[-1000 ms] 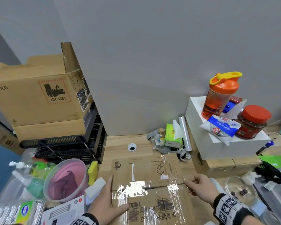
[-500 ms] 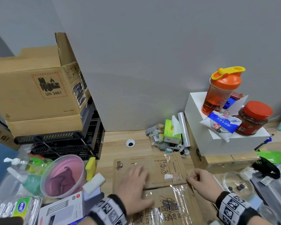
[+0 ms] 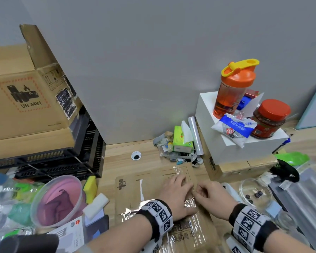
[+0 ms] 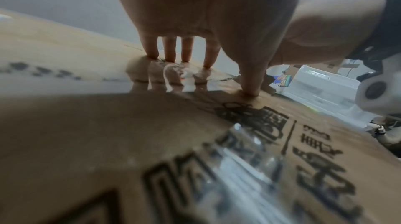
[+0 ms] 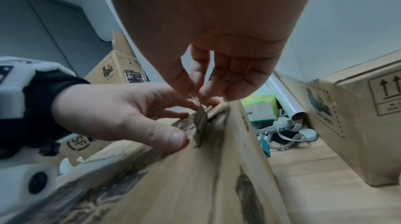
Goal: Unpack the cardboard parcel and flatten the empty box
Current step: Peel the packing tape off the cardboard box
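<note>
A flat brown cardboard parcel (image 3: 135, 189) sealed with clear tape (image 3: 179, 170) lies on the wooden table in front of me. My left hand (image 3: 175, 194) rests on its top near the right side. In the left wrist view its fingers (image 4: 169, 51) press straight down on the taped surface (image 4: 130, 142). My right hand (image 3: 212, 198) sits right beside it at the seam. In the right wrist view the right hand (image 5: 195, 93) pinches a small crumpled strip of tape (image 5: 200, 121) between thumb and fingers, just above the parcel (image 5: 195, 184). The left hand (image 5: 121, 116) lies next to the strip.
A white box (image 3: 244, 154) at the right carries an orange shaker bottle (image 3: 233, 88), a red-lidded jar (image 3: 268, 119) and a blue-white packet (image 3: 233, 126). A large cardboard box (image 3: 29, 105) sits on black crates (image 3: 62, 161) at the left. A pink bowl (image 3: 58, 199), a yellow sponge (image 3: 90, 187) and a glass bowl (image 3: 254, 194) flank the parcel.
My left hand has slid from the parcel's left edge across its top to the right, meeting my right hand at the seam. The right hand has shifted slightly left.
</note>
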`<control>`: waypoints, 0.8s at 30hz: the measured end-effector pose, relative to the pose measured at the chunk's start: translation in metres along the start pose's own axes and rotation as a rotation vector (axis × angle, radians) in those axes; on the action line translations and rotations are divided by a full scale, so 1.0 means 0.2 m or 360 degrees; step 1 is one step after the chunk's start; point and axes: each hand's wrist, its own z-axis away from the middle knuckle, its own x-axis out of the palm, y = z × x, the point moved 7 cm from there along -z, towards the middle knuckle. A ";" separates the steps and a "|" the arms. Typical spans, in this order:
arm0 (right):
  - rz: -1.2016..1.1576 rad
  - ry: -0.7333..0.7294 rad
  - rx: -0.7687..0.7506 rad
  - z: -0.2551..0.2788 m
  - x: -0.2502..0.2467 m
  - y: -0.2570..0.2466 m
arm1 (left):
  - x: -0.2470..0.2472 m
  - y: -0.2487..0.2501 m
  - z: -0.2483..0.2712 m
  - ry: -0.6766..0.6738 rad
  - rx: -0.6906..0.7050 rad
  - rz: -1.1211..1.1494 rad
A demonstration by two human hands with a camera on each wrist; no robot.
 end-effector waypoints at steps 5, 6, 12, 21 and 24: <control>-0.0078 -0.0055 -0.0012 -0.02 0.00 -0.04 | 0.01 -0.01 0.00 0.0060 0.0020 0.0064; -0.0098 -0.0065 -0.0005 -0.02 0.00 -0.04 | 0.02 -0.01 0.00 0.0070 0.0020 0.0075; -0.0198 -0.0040 0.0044 -0.03 0.00 -0.02 | 0.03 -0.02 0.00 0.0107 -0.0003 0.0095; -0.0338 -0.0053 0.0374 -0.05 -0.02 0.16 | 0.00 0.04 0.00 0.0252 -0.0127 0.0087; -0.0280 -0.0066 0.0381 -0.04 -0.02 0.18 | 0.01 0.06 -0.03 0.0282 -0.0162 0.0028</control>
